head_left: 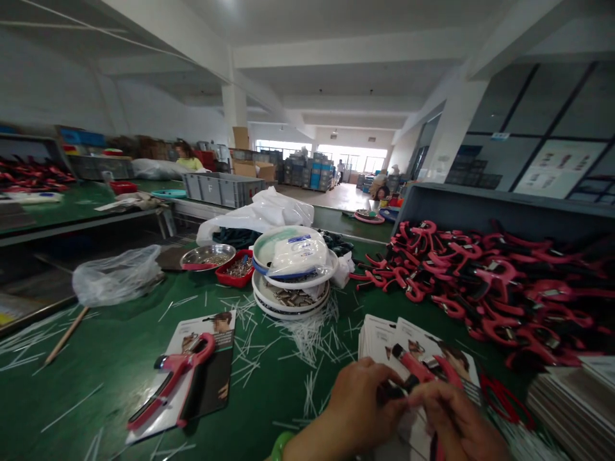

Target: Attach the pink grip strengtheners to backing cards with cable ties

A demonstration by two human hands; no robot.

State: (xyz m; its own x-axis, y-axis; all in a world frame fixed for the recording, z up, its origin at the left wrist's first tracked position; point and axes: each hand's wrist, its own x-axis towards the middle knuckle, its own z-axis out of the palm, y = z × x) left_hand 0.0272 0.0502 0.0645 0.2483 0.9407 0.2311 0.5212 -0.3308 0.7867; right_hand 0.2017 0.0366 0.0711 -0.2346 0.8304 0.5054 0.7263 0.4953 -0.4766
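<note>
My left hand (360, 403) is closed, its fingertips around a black handle part of pink-and-black pliers (416, 365), which lie on a printed backing card (406, 330). Close against it, my right hand (459, 416) pinches with thumb and fingers by the same handle. What is between its fingertips is too small to make out. The two hands hide the lower part of the card and pliers. More cards (368, 339) lie under and beside this one. To the left, a second pair of pliers (180, 378) lies on its own card (216, 378).
A big heap of pink pliers (500, 275) spills from a grey crate (519, 208) at the right. Thin white ties (307, 336) are strewn over the green table (269, 397). Stacked bowls (259, 298), a red tray (230, 275) and a clear bag (118, 275) stand behind. A card stack (571, 397) is at right.
</note>
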